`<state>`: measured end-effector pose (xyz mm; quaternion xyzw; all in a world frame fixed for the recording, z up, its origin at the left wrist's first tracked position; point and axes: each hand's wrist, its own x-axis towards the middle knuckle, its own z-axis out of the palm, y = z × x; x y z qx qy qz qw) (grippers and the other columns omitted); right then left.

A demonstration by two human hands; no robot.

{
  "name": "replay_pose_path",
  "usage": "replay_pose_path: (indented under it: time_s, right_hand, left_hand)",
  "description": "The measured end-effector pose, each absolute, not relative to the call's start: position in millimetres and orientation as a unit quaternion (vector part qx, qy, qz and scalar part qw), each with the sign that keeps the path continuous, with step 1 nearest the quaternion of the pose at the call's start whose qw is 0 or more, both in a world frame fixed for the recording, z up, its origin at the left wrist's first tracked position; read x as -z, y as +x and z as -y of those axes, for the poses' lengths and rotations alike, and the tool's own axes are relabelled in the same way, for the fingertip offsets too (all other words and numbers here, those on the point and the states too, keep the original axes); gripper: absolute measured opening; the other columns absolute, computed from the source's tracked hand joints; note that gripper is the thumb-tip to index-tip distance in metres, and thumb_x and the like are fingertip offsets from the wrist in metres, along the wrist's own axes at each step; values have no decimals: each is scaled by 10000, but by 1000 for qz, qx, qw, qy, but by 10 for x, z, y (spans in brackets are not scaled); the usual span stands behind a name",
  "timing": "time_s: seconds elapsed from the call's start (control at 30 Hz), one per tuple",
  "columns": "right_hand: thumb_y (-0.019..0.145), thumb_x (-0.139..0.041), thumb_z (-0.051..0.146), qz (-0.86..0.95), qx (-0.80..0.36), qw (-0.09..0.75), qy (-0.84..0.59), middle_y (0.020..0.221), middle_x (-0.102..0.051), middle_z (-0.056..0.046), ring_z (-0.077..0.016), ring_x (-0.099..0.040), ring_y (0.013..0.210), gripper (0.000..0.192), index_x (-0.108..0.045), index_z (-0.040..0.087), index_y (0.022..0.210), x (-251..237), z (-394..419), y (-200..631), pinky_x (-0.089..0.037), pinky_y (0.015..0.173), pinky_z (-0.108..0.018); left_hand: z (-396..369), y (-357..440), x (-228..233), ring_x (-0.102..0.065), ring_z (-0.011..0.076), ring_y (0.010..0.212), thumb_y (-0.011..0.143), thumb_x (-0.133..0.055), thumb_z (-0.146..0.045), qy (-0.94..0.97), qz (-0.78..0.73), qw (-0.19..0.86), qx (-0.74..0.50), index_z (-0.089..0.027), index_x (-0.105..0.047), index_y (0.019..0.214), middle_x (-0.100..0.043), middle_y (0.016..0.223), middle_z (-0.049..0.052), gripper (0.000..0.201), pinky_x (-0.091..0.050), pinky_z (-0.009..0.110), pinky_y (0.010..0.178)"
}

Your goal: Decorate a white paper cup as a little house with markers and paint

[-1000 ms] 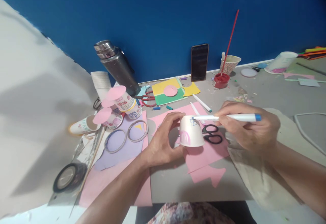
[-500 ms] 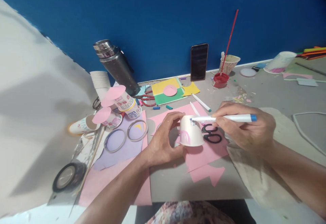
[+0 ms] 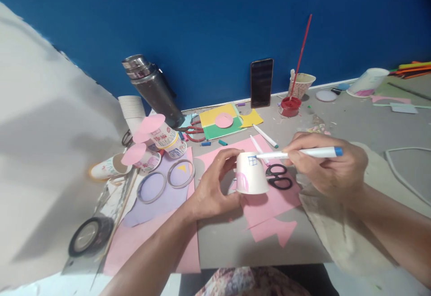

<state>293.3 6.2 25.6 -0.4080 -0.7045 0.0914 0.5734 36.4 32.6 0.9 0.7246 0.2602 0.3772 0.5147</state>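
My left hand (image 3: 217, 186) is closed around the left side of a white paper cup (image 3: 254, 177), which is held upside down above the pink paper. A small blue window shape and a pink patch are drawn on its side. In my right hand (image 3: 328, 166) is a white felt-tip pen (image 3: 306, 153) with a blue end, its tip at the upper right of the blue drawing. Black-handled scissors (image 3: 280, 183) lie just right of the cup, on pink paper (image 3: 269, 208). Two more white pens, one of them a green-ended pen (image 3: 266, 136), rest behind the cup.
At the left, decorated cups (image 3: 168, 135) with pink discs stand near tape rings (image 3: 152, 188) on purple paper. A dark flask (image 3: 155, 89) and a phone (image 3: 261, 83) lean against the blue wall. A red paint pot (image 3: 290, 106) holds a brush. Cloth (image 3: 323, 211) lies under my right arm.
The pen tip has shifted slightly right across the cup, and the blue window drawing now shows more clearly. My left hand still grips the cup, turned very slightly.
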Motion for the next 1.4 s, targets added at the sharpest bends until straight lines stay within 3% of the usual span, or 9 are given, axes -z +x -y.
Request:
replay_pose_path:
  time_s: [1.4]
  right_hand:
    - [862,-713,110,687,-106,593,-406,666,-743,44,-147,-646,509,165,-768,264,838,-255,-52,2935,-492,474,-297]
  left_hand:
    - [-365,339,14,-612,293,1363,682,-747,-44,684,-235,569,-393,-275,-543,1390,-603,1415,90,773,-478,446,1186]
